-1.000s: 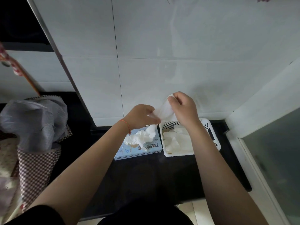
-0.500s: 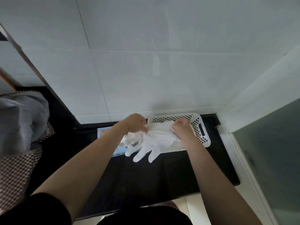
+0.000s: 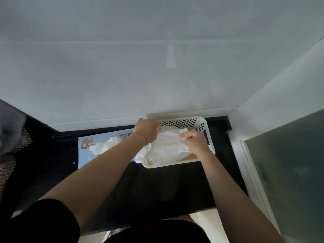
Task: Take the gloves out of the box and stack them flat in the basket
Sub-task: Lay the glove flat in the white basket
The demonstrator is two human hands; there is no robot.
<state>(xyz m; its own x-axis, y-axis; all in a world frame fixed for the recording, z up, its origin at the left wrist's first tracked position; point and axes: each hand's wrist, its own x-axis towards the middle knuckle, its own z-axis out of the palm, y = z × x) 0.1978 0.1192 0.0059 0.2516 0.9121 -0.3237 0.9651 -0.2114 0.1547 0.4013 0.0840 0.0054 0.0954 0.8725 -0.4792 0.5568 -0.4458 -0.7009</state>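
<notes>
White perforated plastic basket (image 3: 201, 122) sits on the black glossy counter (image 3: 157, 186), far end against the pale tiled wall (image 3: 157, 67). All places below are relative to the basket.

Just beside it on the left: light-blue cardboard glove box (image 3: 84, 151), lying flat, touching or nearly touching the basket's left wall. Crumpled white gloves (image 3: 103, 146) bulge from the box opening. The left forearm crosses over the box's right end and hides it.

Inside the basket: thin white glove (image 3: 168, 142), spread over the gloves already there; one edge spills over the near-left corner onto the counter. A tan patch shows at the near-right of the basket floor.

Left hand (image 3: 147, 128) is over the far-left corner, fingers closed on the glove's edge. Right hand (image 3: 196, 142) is over the right half, fingers (image 3: 184, 135) pinching the glove's cuff.

Right of the basket: white frame, then a frosted glass panel (image 3: 289, 163). Far left: grey cloth over a checked fabric item (image 3: 10, 137), partly out of view.
</notes>
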